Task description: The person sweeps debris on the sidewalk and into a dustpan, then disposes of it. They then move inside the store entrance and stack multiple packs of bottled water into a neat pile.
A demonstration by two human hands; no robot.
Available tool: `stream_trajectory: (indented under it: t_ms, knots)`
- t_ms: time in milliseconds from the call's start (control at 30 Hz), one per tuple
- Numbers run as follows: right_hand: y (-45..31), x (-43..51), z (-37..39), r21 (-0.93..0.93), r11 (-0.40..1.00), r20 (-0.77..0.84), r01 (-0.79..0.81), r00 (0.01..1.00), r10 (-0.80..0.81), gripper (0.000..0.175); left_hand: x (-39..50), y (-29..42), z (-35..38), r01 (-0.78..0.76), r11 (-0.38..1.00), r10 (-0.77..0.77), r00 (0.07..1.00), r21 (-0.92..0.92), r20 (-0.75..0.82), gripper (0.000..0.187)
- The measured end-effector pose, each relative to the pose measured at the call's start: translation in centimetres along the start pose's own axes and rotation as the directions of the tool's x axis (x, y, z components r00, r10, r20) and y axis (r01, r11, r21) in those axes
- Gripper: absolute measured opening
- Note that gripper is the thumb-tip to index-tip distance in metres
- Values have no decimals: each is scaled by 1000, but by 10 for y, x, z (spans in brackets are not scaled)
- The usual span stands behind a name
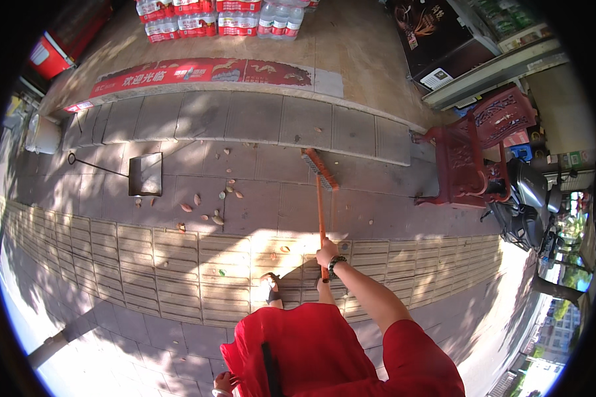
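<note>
My right hand (326,252) grips the orange handle of a push broom (321,208) near its lower end. The broom's bristle head (320,169) is over the grey paving, close to the stone step (253,119). My left hand (222,381) hangs low beside the red shirt; its fingers are small and partly hidden, and something thin and red shows at them. Dry leaves (217,218) lie scattered on the paving left of the broom. Farther left sits a metal dustpan (146,174) with a long thin handle ending in a ring.
A dark red carved chair (459,164) stands at the right, with a parked scooter (524,203) behind it. Packs of bottled water (218,20) are stacked on the raised floor. A white bucket (43,134) stands far left. Ribbed yellow tiles (179,273) cross the pavement.
</note>
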State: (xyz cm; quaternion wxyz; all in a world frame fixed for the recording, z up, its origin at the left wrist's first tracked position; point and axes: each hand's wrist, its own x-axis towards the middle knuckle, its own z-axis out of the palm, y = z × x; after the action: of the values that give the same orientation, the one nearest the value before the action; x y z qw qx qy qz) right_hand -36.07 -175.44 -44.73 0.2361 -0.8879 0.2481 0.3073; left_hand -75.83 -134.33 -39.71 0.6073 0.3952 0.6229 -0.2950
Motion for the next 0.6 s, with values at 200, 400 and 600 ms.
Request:
stream_trajectory:
  t_ms: [200, 400, 600]
  knots:
    - [-22, -107, 6, 510, 854, 230, 102, 941, -249, 49, -2, 36, 11, -92, 993, 96, 994, 78, -57, 19]
    - [51, -107, -34, 369, 906, -156, 208, 975, -160, 36, 7, 35, -22, -47, 994, 53, 997, 100, -63, 19]
    - [35, 40, -127, 340, 939, -135, -46, 986, 97, 20, 23, 41, -10, -23, 993, 28, 999, 115, -39, 18]
